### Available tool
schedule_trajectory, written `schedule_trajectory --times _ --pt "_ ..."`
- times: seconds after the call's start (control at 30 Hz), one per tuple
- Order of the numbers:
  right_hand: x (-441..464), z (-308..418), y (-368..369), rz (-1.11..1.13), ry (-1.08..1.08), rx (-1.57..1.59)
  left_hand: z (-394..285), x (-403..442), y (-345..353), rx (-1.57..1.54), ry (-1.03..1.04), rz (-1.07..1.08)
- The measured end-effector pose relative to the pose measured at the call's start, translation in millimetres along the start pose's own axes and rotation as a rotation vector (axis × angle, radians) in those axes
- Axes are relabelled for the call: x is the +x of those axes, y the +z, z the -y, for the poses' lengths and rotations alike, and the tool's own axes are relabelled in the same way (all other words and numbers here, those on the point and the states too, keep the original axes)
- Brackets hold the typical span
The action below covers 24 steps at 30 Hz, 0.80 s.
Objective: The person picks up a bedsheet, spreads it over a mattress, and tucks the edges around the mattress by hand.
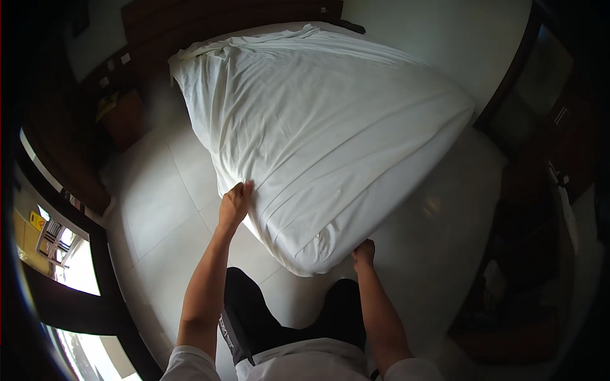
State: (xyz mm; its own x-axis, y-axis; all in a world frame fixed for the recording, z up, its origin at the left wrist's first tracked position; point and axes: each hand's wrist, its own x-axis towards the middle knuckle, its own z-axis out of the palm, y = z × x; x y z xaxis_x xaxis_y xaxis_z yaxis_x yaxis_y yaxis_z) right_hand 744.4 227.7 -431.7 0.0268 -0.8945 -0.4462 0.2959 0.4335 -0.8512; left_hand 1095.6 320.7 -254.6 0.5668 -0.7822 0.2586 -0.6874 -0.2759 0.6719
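Observation:
A white bed sheet (318,127) covers the mattress, with long creases running across it from the near corner. My left hand (236,200) is closed on the sheet's edge at the left side of the mattress. On the other side of the near corner, my right hand (364,252) is closed at the lower edge of the sheet, its fingertips partly hidden. Between my hands the corner is wrapped by the sheet, with small puckers on top. Toward the head of the bed the cloth lies bunched and loose at the far left.
A dark headboard (171,22) stands behind the bed. At the left are a bedside cabinet (124,117) and a glazed door frame (105,254). Pale floor tiles (159,203) surround the bed. Dark furniture (515,298) stands at the right, below a dark-framed door (534,82).

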Motion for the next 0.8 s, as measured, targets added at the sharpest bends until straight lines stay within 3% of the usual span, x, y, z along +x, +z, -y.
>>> schedule_trajectory --times 0.2,0.27,0.3,0.4,0.47,0.53,0.57,0.6,0.67,0.73,0.8 --pt "6.7 -7.4 2.7 -0.164 -0.116 -0.048 -2.8 13.4 -27.3 0.256 0.046 -0.163" --pt "8.9 -10.3 -6.6 0.036 -0.272 -0.299 18.1 50.3 -42.2 0.332 -0.063 -0.200" --pt "7.2 -13.7 -10.8 0.040 -0.269 -0.303 38.6 69.5 -35.2 0.387 -0.112 -0.106" --pt "9.5 -12.8 -24.1 -0.017 -0.182 -0.317 43.8 81.5 1.4 0.394 -0.206 -0.205" --pt "12.7 -16.6 -36.7 0.003 -0.151 -0.371 42.4 74.2 7.5 0.325 -0.259 -0.210" --pt "10.4 -11.6 -33.6 0.000 -0.057 -0.266 64.2 75.3 7.5 0.008 -0.174 -0.198" --pt "7.6 -10.0 -29.4 -0.001 0.039 -0.160 81.6 78.3 9.8 -0.164 -0.204 -0.058" --pt "1.0 -5.6 -23.8 0.001 0.044 -0.159 82.6 71.1 10.0 -0.159 -0.207 -0.059" --pt "-14.2 12.3 -8.7 0.034 0.020 -0.014 84.7 47.8 12.0 -0.563 -0.457 0.059" --pt "-22.0 20.3 -1.9 0.045 0.107 0.084 114.1 30.5 33.8 -0.683 -0.633 0.174" --pt "-21.1 12.4 -2.0 0.049 0.192 0.188 101.8 -2.6 55.3 -0.457 -0.756 0.356"
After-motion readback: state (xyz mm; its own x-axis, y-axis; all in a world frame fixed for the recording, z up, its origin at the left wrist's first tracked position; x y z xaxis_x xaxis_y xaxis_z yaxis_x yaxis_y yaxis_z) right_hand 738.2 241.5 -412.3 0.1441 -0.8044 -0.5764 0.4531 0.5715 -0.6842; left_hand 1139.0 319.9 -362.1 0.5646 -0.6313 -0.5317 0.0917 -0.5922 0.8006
